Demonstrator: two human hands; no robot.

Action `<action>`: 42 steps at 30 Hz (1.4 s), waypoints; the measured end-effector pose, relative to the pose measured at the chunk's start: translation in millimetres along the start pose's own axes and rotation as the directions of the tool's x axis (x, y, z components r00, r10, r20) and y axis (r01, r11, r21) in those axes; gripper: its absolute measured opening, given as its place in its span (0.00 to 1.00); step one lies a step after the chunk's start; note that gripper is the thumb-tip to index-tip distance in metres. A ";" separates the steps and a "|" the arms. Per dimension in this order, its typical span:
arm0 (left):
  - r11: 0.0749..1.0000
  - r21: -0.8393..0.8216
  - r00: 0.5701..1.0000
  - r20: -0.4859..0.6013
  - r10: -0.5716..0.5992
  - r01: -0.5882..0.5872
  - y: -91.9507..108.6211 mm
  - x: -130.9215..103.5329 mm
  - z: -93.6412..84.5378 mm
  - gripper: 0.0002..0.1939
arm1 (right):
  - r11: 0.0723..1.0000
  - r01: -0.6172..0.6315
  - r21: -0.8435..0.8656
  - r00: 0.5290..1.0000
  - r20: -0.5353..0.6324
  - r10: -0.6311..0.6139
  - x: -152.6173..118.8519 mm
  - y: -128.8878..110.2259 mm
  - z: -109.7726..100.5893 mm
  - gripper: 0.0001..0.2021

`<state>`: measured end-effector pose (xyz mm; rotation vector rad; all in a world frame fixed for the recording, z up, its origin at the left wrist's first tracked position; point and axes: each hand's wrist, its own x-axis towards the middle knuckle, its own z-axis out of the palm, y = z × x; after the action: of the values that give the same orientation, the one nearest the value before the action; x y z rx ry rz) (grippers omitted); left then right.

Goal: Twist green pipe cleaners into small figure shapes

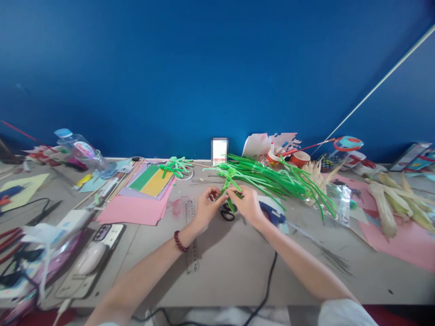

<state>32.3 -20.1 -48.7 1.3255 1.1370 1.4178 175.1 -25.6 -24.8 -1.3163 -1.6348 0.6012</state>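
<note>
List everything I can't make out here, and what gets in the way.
- Exact grip of left hand and right hand on the green figure: head view, hidden by fingers.
- Blades of the scissors: head view, hidden around the hands and figure.
- Numbers on the ruler: head view, too small.
- White panel: head view, pixelated.
- Rest of the right sleeve: head view, cut by bottom edge.
</note>
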 end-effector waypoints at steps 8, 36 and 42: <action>0.996 0.082 0.985 0.167 0.029 -0.043 5.6 -2.9 -0.4 0.08 | 0.996 -0.088 0.000 0.995 -0.047 0.088 -4.0 3.1 6.2 0.13; 0.642 -0.401 0.698 0.647 -0.307 0.653 6.0 3.3 -3.5 0.13 | 0.568 -0.493 0.659 0.868 0.422 0.264 -2.4 7.2 15.8 0.18; 0.901 -0.187 0.884 0.350 -0.311 0.391 5.4 5.2 -1.8 0.10 | 0.883 -0.265 0.388 0.964 0.097 0.247 8.4 17.5 9.6 0.13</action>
<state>30.1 -16.2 -42.3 1.0483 0.8955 1.0018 175.2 -10.8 -40.6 -1.2226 -1.2874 1.0714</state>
